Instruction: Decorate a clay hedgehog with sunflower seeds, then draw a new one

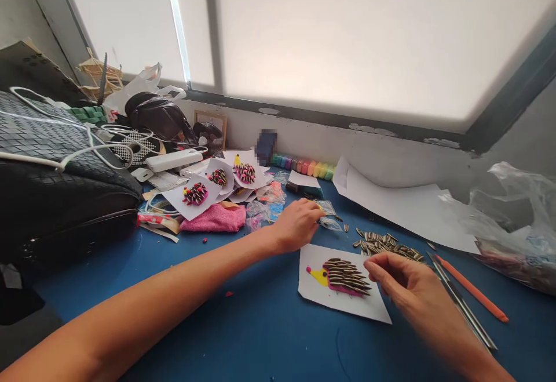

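Note:
A white paper card [310,288] lies on the blue table, bearing a hedgehog [341,277] with a yellow face, pink nose, pink body and striped sunflower seeds as spines. My right hand [410,289] pinches the card's upper right edge between thumb and fingers. Beyond the card, my left hand [300,222] reaches out with closed, curled fingers beside a small clear plastic packet [330,224] with something yellow in it. What those fingertips hold is hidden. A pile of loose sunflower seeds [384,244] lies between the card and the back of the table.
Several finished hedgehog cards [195,195] sit at left, behind a pink cloth [214,218]. A black woven bag [65,179] fills the left side. Coloured clay pots [304,166] line the wall. At right lie an orange tool [473,289], metal tools [463,301] and a plastic bag [521,225].

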Motion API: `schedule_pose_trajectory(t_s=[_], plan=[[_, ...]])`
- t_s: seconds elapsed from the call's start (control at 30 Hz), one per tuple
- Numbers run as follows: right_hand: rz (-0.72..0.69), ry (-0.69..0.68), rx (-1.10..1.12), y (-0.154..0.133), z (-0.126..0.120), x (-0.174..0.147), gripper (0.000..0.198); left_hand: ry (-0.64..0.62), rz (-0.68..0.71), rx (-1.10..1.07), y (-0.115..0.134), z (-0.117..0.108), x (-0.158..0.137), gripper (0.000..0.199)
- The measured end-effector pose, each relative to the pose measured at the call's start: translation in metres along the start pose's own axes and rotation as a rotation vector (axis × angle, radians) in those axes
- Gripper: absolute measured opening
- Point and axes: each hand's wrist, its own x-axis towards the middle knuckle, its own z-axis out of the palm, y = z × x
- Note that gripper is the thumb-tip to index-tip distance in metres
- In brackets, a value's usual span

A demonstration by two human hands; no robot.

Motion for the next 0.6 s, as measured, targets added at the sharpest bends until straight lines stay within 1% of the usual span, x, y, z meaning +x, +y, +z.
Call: schedule_pose_trajectory(t_s=[0.07, 0.17, 0.27, 0.37, 0.47, 0.6], plan=[[0.039, 0.009, 0.047, 0.002, 0.001, 0.001, 0.034, -0.021, 0.013, -0.029, 0.002, 0.006, 0.011, 0.021], [0.076, 0.041, 0.09, 0.004, 0.0, 0.001, 0.033, 0.007, -0.02, -0.103, -0.003, 0.011, 0.024, 0.015], [0.039, 0.083, 0.099, 0.003, -0.003, 0.001, 0.031, 0.061, -0.057, -0.24, -0.008, 0.008, 0.031, 0.015], [-0.015, 0.121, 0.102, 0.0, -0.004, 0.008, 0.033, 0.072, -0.075, -0.43, -0.006, -0.001, 0.033, 0.013], [-0.061, 0.167, 0.101, -0.004, -0.004, 0.024, 0.037, 0.026, -0.085, -0.62, 0.003, -0.009, 0.035, 0.014], [-0.155, 0.273, 0.083, -0.011, -0.005, 0.048, 0.033, -0.094, -0.088, -0.821, 0.013, -0.015, 0.035, 0.017]])
